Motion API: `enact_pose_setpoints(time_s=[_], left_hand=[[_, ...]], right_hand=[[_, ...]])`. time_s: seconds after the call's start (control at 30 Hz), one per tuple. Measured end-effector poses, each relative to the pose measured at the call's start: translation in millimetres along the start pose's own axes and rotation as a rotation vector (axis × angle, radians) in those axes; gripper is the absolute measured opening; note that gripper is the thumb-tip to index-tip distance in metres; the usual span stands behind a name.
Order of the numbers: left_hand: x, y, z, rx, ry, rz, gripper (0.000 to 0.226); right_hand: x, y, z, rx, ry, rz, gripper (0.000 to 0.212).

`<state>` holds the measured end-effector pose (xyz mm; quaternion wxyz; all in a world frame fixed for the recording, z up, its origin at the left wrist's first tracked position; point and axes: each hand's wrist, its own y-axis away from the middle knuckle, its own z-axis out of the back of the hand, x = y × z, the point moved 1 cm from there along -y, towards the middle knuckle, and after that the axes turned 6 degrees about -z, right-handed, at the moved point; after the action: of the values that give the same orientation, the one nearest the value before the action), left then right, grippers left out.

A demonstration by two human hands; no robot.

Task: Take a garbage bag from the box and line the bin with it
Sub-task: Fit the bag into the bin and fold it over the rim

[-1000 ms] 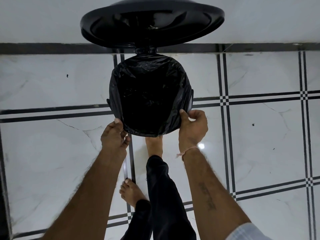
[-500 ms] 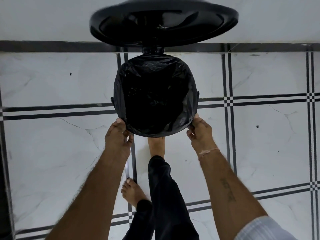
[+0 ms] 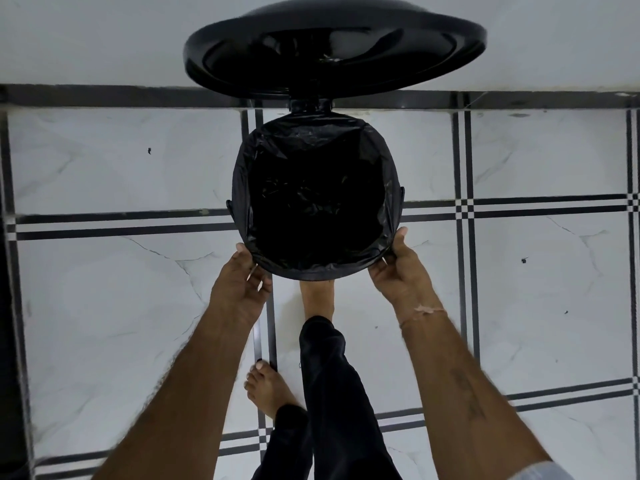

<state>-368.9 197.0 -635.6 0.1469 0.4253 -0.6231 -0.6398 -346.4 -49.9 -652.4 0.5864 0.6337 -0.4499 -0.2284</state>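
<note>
Nearest, at 6 o'clock, two legs in dark trousers (image 3: 332,393), bare feet on the white marble floor (image 3: 104,306) with black stripe lines; one foot (image 3: 317,296) reaches forward under the bin's near edge. Left hand (image 3: 239,285) at 7 o'clock of the bin (image 3: 401,195), fingers curled, grip closed on the folded-over edge of the black garbage bag (image 3: 311,133). Right hand (image 3: 401,271) at 5 o'clock of the bin, thumb up against the rim, fingers wrapped under the bag edge, grip closed on the bag. Bag sits inside the round bin, mouth stretched over the rim all round, crinkled plastic inside. Farther, at 12 o'clock, the black lid (image 3: 332,46) stands open on its hinge, against the white wall (image 3: 86,36).
</note>
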Motion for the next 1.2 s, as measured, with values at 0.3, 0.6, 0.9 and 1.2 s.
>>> enact_pose_setpoints(time_s=[0.3, 0.6, 0.9, 1.2], left_hand=[[-1, -7, -7, -0.049, 0.083, 0.041, 0.029], [50, 9, -7, 0.033, 0.360, 0.061, 0.029], [52, 1, -18, -0.040, 0.388, 0.057, 0.034], [64, 25, -24, -0.050, 0.417, 0.111, 0.030]], right_hand=[[-21, 5, 2, -0.023, -0.054, -0.021, 0.031], [-64, 32, -12, 0.005, -0.353, -0.154, 0.017], [-65, 28, -4, -0.100, -0.186, -0.063, 0.055], [-100, 46, -18, -0.115, -0.363, -0.084, 0.046]])
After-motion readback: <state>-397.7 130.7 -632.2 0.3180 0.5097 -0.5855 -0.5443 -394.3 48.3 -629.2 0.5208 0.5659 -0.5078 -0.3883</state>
